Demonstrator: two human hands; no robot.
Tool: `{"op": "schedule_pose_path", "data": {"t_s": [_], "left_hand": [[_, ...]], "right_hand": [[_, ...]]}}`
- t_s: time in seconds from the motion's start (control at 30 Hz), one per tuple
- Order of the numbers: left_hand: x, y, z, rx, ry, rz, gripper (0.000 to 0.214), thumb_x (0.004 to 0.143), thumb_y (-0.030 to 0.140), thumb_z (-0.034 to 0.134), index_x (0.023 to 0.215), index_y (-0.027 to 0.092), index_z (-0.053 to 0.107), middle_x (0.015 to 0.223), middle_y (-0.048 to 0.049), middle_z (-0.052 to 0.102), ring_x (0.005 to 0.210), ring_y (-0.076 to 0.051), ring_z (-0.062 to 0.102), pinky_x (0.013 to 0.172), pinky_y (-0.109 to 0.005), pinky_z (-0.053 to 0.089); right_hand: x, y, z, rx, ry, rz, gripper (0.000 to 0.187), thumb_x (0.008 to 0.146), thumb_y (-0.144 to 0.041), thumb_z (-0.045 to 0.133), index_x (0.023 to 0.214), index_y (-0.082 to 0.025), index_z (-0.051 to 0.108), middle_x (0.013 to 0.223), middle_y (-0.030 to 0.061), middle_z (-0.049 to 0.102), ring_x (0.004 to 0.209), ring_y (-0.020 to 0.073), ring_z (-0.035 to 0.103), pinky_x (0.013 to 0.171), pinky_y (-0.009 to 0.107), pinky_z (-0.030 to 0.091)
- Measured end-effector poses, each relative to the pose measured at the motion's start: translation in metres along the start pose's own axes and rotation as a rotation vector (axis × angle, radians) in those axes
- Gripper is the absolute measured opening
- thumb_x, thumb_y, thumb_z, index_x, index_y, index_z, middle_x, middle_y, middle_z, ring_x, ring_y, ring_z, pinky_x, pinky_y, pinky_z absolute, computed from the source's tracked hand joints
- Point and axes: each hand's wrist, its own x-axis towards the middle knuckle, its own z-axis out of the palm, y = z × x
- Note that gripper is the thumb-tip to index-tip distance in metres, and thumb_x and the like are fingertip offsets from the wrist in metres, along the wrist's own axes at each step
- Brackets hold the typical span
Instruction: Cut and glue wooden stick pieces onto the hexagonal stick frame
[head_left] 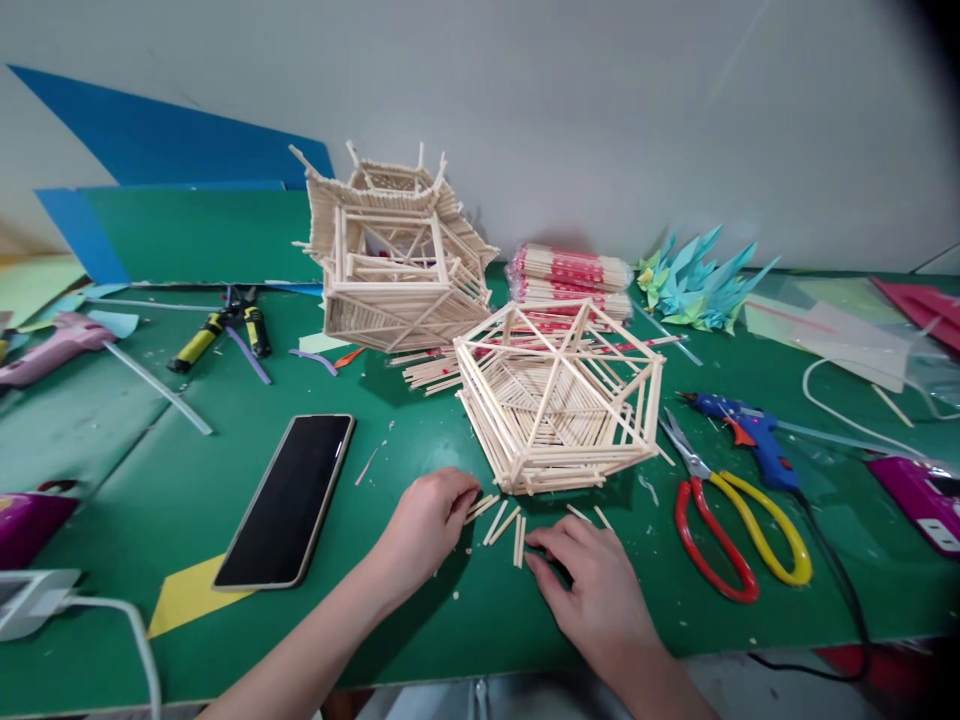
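Note:
My left hand [429, 520] rests on the green table [187, 480], fingers curled together over the ends of short wooden sticks [501, 520] lying in front of me. My right hand [592, 585] lies palm down just right of those sticks, its fingertips bent and touching the table beside them. Directly behind the sticks stands a hexagonal stick frame [559, 395], tipped on its side. Further back sits a taller stick pavilion model [390, 255].
A black phone [289, 500] lies at the left. Red and yellow scissors [731, 525] and a blue glue gun [750, 430] lie at the right. Wrapped chopstick bundles [570, 275], paper cranes [697, 280], yellow pliers [217, 330], a pink glue gun [52, 345] and coloured paper sheets are behind.

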Motion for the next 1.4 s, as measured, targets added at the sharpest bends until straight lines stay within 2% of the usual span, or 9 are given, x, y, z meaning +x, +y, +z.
{"op": "schedule_pose_path", "data": {"t_s": [0.17,0.5,0.73,1.03,1.2,1.4], "left_hand": [[-0.004,0.0,-0.003,-0.002,0.0,0.01,0.027,0.084,0.015,0.041,0.081,0.017,0.067,0.076,-0.0047,0.064,0.071,-0.015,0.059,0.066,-0.022,0.043],[-0.004,0.003,0.002,0.105,-0.028,-0.033,0.019,0.083,0.021,0.047,0.074,0.017,0.063,0.077,-0.0043,0.057,0.066,-0.015,0.056,0.061,-0.023,0.042],[-0.004,0.006,0.003,0.181,-0.039,-0.055,0.019,0.083,0.024,0.048,0.07,0.017,0.059,0.076,-0.0043,0.054,0.071,-0.017,0.056,0.064,-0.025,0.041],[-0.004,0.007,0.002,0.213,-0.065,-0.064,0.019,0.084,0.026,0.046,0.074,0.016,0.06,0.08,-0.0051,0.055,0.071,-0.016,0.057,0.064,-0.024,0.042],[-0.002,0.008,0.003,0.257,-0.079,-0.073,0.023,0.086,0.023,0.041,0.074,0.016,0.059,0.08,-0.0065,0.056,0.073,-0.018,0.058,0.066,-0.026,0.043],[0.005,0.01,0.002,0.303,-0.118,-0.08,0.025,0.085,0.017,0.039,0.072,0.016,0.061,0.08,-0.0084,0.06,0.072,-0.02,0.06,0.065,-0.028,0.042]], "right_hand": [[-0.003,0.0,0.0,-0.006,-0.004,-0.011,0.018,0.08,-0.019,0.055,0.091,-0.028,0.066,0.073,-0.0014,0.062,0.07,0.0165,0.056,0.064,0.03,0.032],[-0.002,-0.001,-0.001,-0.001,-0.011,-0.013,0.017,0.08,-0.019,0.055,0.091,-0.027,0.066,0.075,-0.0017,0.062,0.069,0.0162,0.056,0.064,0.03,0.03],[-0.002,0.0,-0.001,0.006,0.007,-0.016,0.016,0.079,-0.018,0.056,0.091,-0.025,0.065,0.076,-0.0009,0.062,0.069,0.0167,0.056,0.064,0.03,0.031],[-0.004,0.001,0.001,0.041,0.067,-0.035,0.016,0.081,-0.02,0.054,0.092,-0.023,0.064,0.073,-0.0001,0.062,0.067,0.0168,0.057,0.063,0.03,0.037],[-0.011,0.004,-0.001,0.099,0.144,-0.021,0.018,0.086,-0.023,0.046,0.096,-0.019,0.061,0.072,0.0019,0.061,0.065,0.0145,0.057,0.059,0.026,0.043],[-0.015,0.011,-0.004,0.162,0.191,-0.051,0.015,0.085,-0.024,0.049,0.093,-0.02,0.061,0.069,0.0012,0.06,0.055,0.0116,0.056,0.049,0.02,0.045]]}}
